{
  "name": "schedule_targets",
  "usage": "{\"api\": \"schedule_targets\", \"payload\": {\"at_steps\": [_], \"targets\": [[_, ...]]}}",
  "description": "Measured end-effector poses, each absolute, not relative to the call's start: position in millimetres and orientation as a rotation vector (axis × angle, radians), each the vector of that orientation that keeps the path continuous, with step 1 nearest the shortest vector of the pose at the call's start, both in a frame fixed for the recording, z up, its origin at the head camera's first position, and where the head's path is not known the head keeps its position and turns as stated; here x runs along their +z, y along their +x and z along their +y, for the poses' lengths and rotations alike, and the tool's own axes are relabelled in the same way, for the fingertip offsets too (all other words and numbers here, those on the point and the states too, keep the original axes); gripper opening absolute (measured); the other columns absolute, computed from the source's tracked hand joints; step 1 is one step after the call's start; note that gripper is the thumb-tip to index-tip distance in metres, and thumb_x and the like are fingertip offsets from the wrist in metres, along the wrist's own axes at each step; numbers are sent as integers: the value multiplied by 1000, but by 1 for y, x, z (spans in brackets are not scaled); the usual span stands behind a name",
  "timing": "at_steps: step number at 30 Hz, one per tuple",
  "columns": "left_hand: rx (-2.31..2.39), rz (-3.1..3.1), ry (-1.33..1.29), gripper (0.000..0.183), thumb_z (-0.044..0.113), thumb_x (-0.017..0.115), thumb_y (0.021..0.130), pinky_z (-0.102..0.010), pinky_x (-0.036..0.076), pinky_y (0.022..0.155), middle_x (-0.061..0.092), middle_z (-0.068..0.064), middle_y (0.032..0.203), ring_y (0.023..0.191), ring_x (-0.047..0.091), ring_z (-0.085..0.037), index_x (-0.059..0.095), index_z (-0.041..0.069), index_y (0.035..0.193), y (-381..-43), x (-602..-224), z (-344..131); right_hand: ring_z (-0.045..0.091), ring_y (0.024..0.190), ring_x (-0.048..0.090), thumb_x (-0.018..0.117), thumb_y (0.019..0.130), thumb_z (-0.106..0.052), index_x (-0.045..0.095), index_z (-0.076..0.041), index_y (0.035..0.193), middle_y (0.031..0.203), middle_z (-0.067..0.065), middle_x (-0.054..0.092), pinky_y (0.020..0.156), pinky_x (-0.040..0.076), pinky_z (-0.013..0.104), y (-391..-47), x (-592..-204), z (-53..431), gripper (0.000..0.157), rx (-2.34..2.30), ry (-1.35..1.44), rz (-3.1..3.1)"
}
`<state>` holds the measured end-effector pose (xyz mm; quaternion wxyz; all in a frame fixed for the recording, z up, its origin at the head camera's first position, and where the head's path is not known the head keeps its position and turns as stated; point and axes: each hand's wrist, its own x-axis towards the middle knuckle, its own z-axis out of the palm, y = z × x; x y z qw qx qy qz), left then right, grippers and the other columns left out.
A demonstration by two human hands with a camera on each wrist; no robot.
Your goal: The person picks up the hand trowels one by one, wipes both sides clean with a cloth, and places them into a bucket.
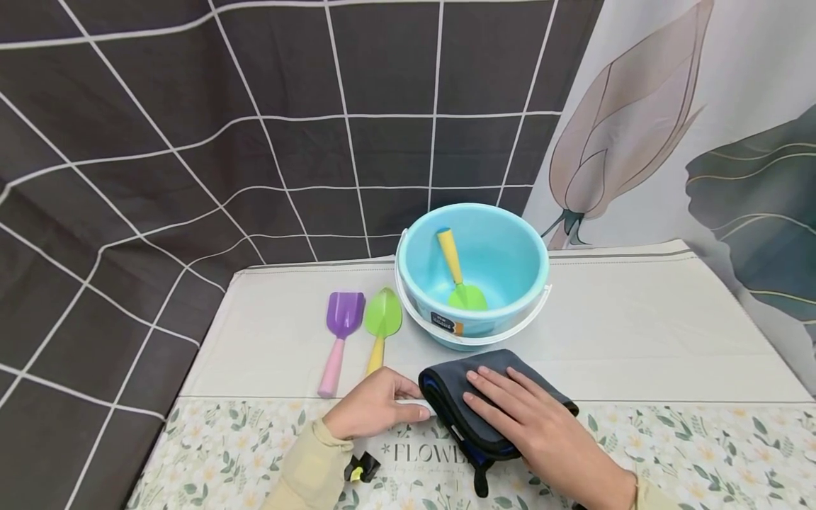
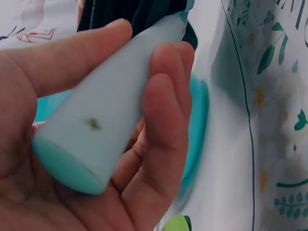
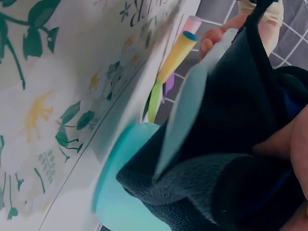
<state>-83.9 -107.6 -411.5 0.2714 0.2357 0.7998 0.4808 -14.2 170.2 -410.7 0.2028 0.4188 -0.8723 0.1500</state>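
My left hand [image 1: 376, 405] grips the white handle of a toy shovel [image 2: 103, 103], which has a teal end cap. In the right wrist view the shovel's pale teal blade [image 3: 185, 108] lies against a folded dark grey towel [image 1: 494, 397], which hides it from the head view. On top of the towel lie the fingers of my right hand [image 1: 535, 421]; its thumb [image 3: 284, 142] is at the fold, holding the cloth. Behind the towel stands a light blue bucket [image 1: 474, 322] with a yellow-handled green shovel [image 1: 451, 258] inside.
Left of the bucket, a purple shovel with a pink handle [image 1: 344, 315] and a green trowel with a yellow handle [image 1: 384, 312] lie on the flower-print tablecloth [image 1: 229, 439]. A small black and yellow item [image 1: 362, 468] is beside my left sleeve. Curtains [image 1: 395, 149] hang behind.
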Motion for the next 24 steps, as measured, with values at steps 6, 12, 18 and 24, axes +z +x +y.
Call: {"api": "schedule_targets", "payload": {"at_steps": [6,12,18,24], "targets": [[1360,2129,616,14,14,73,92,-22,53,68,75,-9,82,74,71,-16,78,2,98,-84,-411,-109,28,134,50,10,112,-18,56,-8,142,147,11,52,122,16,37,-16,-416,169,56,344,1193,-2422],[1420,2101,565,22,12,73,91,-22,56,70,77,-10,90,80,74,-29,75,-2,108,-83,-410,-109,28,132,52,4,111,-23,59,-6,138,144,11,56,121,17,40,-17,-420,169,64,264,1176,-2506],[1459,2051,583,21,10,72,92,-25,58,72,76,-14,89,79,74,-27,74,-4,108,-85,-410,-112,28,131,53,0,111,-20,61,-5,135,141,11,59,120,18,42,-18,-423,169,68,194,1185,-2501],[1475,2026,598,22,8,71,92,-28,59,75,76,-14,92,79,74,-28,73,-6,109,-87,-411,-115,28,131,54,-1,110,-16,63,-5,133,139,11,60,120,17,43,-19,-424,168,69,156,1196,-2482]]}}
